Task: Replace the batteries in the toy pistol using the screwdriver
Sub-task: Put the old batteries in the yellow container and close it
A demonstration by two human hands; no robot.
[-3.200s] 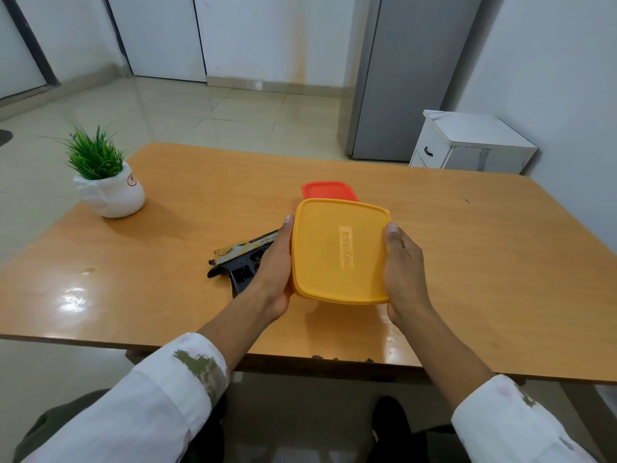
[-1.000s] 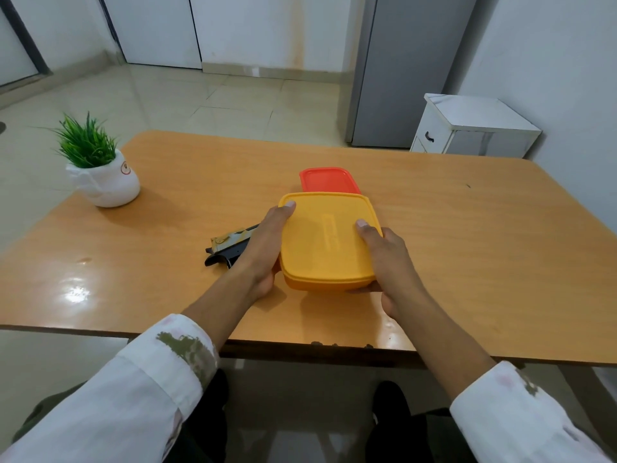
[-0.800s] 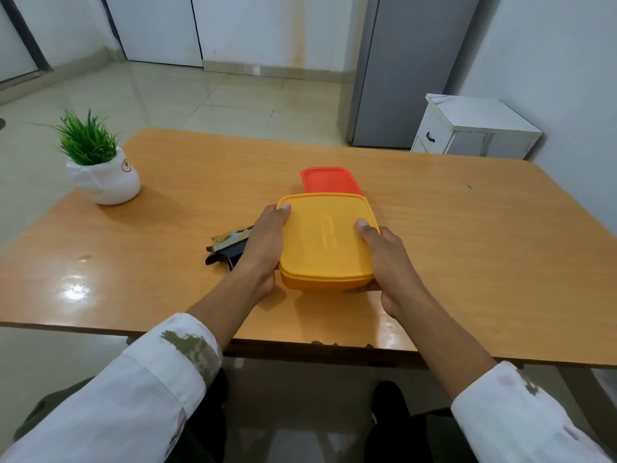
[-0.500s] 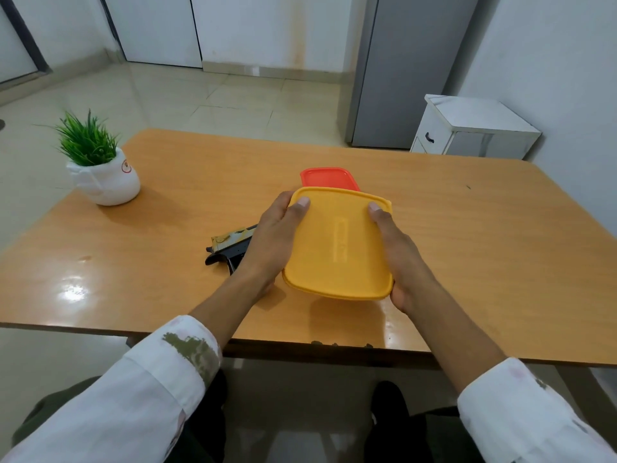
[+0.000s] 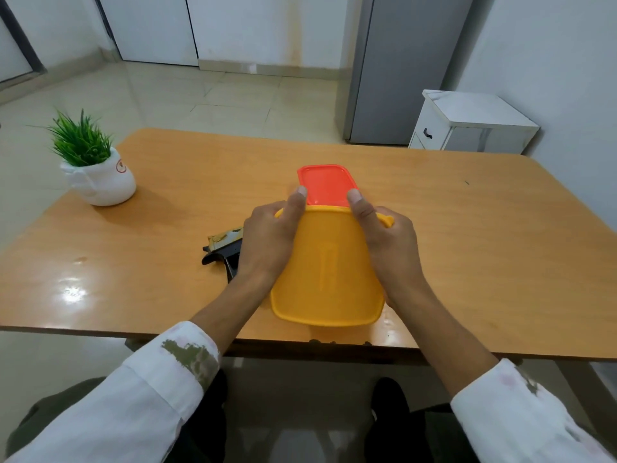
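A yellow lidded plastic box (image 5: 329, 272) is tilted up toward me above the table's near edge. My left hand (image 5: 267, 242) grips its left side and my right hand (image 5: 389, 245) grips its right side, both thumbs pressed on the lid near its far rim. The black and gold toy pistol (image 5: 223, 249) lies on the table to the left, mostly hidden behind my left hand. A red lidded box (image 5: 325, 183) lies flat just behind the yellow one. No screwdriver or batteries are in sight.
A small green plant in a white pot (image 5: 96, 172) stands at the wooden table's (image 5: 484, 245) far left. Beyond the table, a white cabinet (image 5: 467, 123) and a grey fridge (image 5: 400, 68) stand against the right wall.
The yellow box rested flat a second ago and is now lifted and tipped toward me. Both hands slid from its sides up to the far corners, thumbs on the lid.
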